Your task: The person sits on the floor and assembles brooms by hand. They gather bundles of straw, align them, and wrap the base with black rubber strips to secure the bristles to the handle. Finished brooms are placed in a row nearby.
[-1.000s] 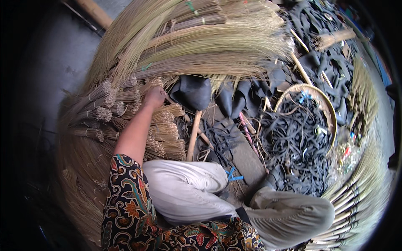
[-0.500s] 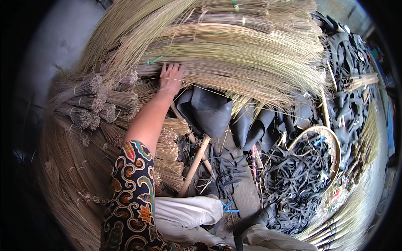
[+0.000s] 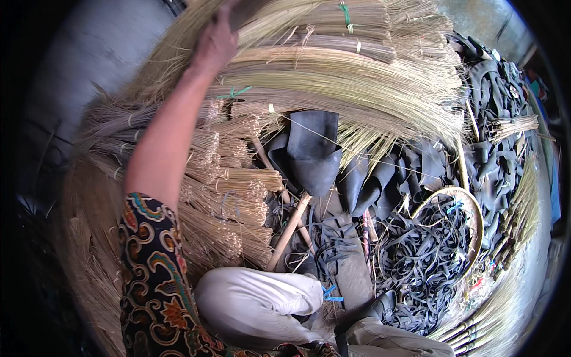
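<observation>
Dark brown, blurred piece [image 3: 245, 11], material unclear: right at my fingers, over upper-left edge of the heap of long yellow-green stalks [image 3: 333, 77] | my left hand [image 3: 216, 43]: half-curled, blurred; gripping or merely touching, cannot tell | tan stalk bundles with pale cut ends [image 3: 241, 193]: beside my forearm
</observation>
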`<state>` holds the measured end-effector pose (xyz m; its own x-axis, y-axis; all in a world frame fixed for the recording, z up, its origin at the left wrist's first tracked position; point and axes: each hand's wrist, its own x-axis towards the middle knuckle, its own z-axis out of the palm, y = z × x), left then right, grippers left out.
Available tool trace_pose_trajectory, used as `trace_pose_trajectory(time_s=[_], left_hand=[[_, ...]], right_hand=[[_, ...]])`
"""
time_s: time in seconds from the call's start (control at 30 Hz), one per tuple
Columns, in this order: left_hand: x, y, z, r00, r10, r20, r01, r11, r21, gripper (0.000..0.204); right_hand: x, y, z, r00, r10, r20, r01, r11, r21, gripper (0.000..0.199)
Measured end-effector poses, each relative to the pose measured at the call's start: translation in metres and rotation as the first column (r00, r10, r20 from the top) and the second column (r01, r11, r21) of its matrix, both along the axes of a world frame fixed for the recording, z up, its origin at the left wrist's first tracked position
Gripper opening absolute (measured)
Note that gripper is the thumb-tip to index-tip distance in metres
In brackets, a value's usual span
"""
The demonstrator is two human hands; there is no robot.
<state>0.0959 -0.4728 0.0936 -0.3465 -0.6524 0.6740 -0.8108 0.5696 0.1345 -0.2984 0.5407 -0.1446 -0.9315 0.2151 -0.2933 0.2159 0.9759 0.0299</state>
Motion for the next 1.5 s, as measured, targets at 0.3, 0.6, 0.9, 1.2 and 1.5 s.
trace_pose_trajectory(time_s=[0.3,0.6,0.9,1.2,1.5], left_hand=[[0.042,0.115,0.229,0.597,-0.469,-0.65,0.53,0.839,-0.119,0.049],[-0.052,0.31,0.212,-0.065,-0.228,-0.971,0.893,0.422,-0.158,0.03],[-0.138,0.398,0.123,0.262,-0.161,-0.952,0.906,0.38,0.186,0.045],[-0.122,0.499,-0.046,0.374,-0.562,-0.738,0.71,-0.339,0.618,0.087],[-0.092,0.488,-0.098,0.583,-0.812,0.034,0.385,0.313,0.868,0.062]], right_hand=[[-0.046,-0.147,0.165,0.771,0.441,-0.459,-0.636,0.563,-0.528,0.056],[0.178,-0.419,0.243,0.318,0.647,-0.694,-0.865,-0.102,-0.491,0.1],[0.215,-0.397,0.212,0.628,0.646,-0.434,-0.544,-0.034,-0.839,0.059],[0.162,-0.395,0.199,0.934,0.258,-0.246,-0.201,-0.191,-0.961,0.028],[0.047,-0.351,0.171,0.991,-0.125,-0.051,-0.117,-0.614,-0.78,0.031]])
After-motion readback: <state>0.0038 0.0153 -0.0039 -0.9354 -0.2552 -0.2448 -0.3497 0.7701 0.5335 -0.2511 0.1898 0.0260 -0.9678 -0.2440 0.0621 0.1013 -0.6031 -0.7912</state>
